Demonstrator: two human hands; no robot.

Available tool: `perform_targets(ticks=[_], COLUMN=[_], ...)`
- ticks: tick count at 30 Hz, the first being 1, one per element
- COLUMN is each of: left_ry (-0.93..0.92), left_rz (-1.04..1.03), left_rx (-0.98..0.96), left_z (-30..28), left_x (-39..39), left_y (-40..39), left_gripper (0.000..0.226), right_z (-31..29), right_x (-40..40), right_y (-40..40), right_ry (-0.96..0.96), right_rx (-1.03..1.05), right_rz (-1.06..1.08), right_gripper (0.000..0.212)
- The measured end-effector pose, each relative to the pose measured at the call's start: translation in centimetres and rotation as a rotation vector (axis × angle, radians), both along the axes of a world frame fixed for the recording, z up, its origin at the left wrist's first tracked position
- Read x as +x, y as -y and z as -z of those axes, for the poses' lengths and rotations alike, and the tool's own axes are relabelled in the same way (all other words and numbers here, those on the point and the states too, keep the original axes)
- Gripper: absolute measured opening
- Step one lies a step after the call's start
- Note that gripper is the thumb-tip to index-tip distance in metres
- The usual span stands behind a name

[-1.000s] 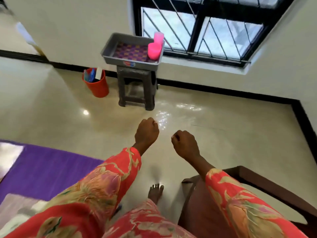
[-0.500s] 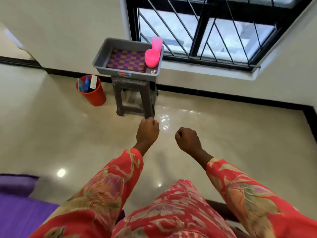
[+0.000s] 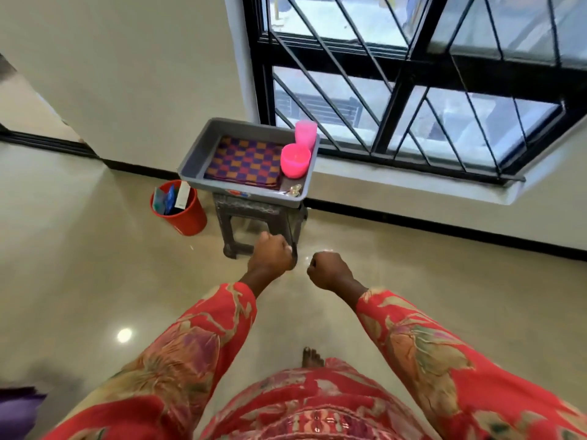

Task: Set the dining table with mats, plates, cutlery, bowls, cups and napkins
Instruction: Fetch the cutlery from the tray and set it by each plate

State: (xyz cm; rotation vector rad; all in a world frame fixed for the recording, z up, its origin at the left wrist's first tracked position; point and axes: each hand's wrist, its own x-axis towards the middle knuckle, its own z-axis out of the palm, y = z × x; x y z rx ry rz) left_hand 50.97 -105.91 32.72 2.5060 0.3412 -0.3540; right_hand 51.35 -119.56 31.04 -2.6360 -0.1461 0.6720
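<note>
two hands are held out in front of the person, both curled into loose fists and holding nothing: the left hand point(image 3: 270, 256) a little farther forward, the right hand point(image 3: 330, 271) just beside it, with a small gap between them. both arms wear red flowered sleeves point(image 3: 197, 341). beyond the hands, by the far wall under a barred window point(image 3: 413, 74), a grey tray point(image 3: 197, 154) sits on a dark stool point(image 3: 241, 217). inside the tray a checked purple and orange mat point(image 3: 244, 165) lies flat on the left, a pink bowl point(image 3: 294, 161) stands at its right edge, and a pink cup point(image 3: 305, 132) stands upright just behind the bowl. something small and shiny lies in the tray's near right corner, too small to tell. left of the stool a red bucket point(image 3: 187, 214) stands on the glossy floor point(image 3: 79, 265). one bare foot point(image 3: 313, 357) shows below the hands.
</note>
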Motion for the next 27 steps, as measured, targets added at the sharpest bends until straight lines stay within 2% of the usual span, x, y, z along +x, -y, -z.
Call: perform_targets(ticks=[7, 12, 17, 20, 24, 27], left_ry=[0.016, -0.019, -0.096, -0.165, -0.241, -0.275], left_rz=[-0.033, -0.023, 0.080, 0.165, 0.270, 0.303], left_rx=[-0.011, 0.008, -0.008, -0.032, -0.028, -0.035], left_z=[0.0, 1.5, 4.4, 5.7, 7.4, 9.4], left_x=[8.2, 14.5, 22.9, 27.5, 32.1, 34.9], left_y=[-2.7, -6.4, -11.1, -13.5, -16.0, -16.9], left_gripper=[0.018, 0.022, 0.023, 0.022, 0.023, 0.021], right_z=[-0.3, 1.6, 4.9, 7.2, 10.1, 12.5], right_x=[9.1, 15.7, 22.9, 26.5, 29.5, 31.4], right_y=[-4.0, -6.9, -10.5, -12.8, -15.6, -17.0], right_ry=[-0.023, -0.036, -0.121, -0.235, -0.317, -0.370], right_rx=[0.007, 0.052, 0.183, 0.285, 0.363, 0.450], right_rz=[-0.031, 0.093, 0.492, 0.788, 1.083, 1.261], right_gripper=[0.025, 0.025, 0.023, 0.014, 0.006, 0.011])
